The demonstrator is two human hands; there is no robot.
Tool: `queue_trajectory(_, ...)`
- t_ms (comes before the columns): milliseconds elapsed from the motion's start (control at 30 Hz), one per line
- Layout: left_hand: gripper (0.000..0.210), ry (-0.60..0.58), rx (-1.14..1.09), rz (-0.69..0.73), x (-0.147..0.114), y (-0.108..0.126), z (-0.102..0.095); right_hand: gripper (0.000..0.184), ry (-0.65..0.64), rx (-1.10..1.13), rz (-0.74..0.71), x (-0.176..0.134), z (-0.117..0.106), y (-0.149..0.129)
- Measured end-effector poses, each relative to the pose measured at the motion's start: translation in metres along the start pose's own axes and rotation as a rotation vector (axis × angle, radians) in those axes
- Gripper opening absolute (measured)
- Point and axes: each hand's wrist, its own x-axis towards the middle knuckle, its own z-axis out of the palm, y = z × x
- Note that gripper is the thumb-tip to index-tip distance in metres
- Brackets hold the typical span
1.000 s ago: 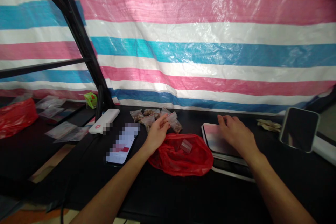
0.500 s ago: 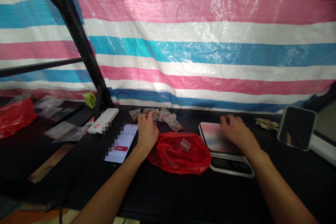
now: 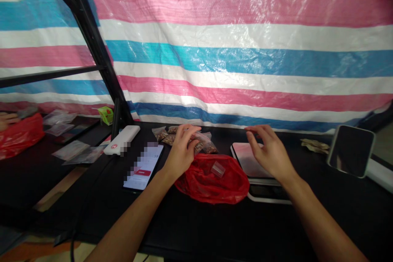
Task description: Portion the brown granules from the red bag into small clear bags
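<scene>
My left hand is over several small clear zip bags of brown bits at the back of the black table, its thumb and fingers apart. One bag lies just right of its fingertips; whether the hand touches any bag is hard to see. My right hand hovers above the kitchen scale, fingers spread and holding nothing. Between the hands sits an opened red plastic bag with a small clear zip bag in it. The right wrist covers part of the scale's display.
A phone with a lit screen and a white power bank lie to the left. Farther left are clear bags and a co-worker's hand by another red bag. A dark-screened device stands right.
My left hand has shifted right across the small bags, and its fingers have spread. My right hand has lifted off the scale's plate and opened. At far left, fingers have appeared by the red bag.
</scene>
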Motion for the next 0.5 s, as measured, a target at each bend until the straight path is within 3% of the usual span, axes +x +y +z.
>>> queue_trajectory(100, 0.042, -0.179, -0.037, 0.136, -0.004, 0.011, 0.001, 0.026, -0.121, 0.138, -0.149, -0.007, 0.006, -0.032)
queue_trajectory(233, 0.055, -0.312, -0.055, 0.213, -0.009, 0.019, 0.0, 0.02, -0.274, 0.104, -0.221, -0.015, 0.017, -0.059)
queue_trajectory(367, 0.06, -0.339, -0.086, 0.243, -0.012, 0.021, 0.002, 0.014, -0.304, 0.152, -0.188, -0.018, 0.021, -0.062)
queue_trajectory(500, 0.052, -0.285, -0.111, 0.223, -0.014, 0.022, 0.008, 0.011, -0.308, 0.279, -0.092, -0.018, 0.023, -0.06)
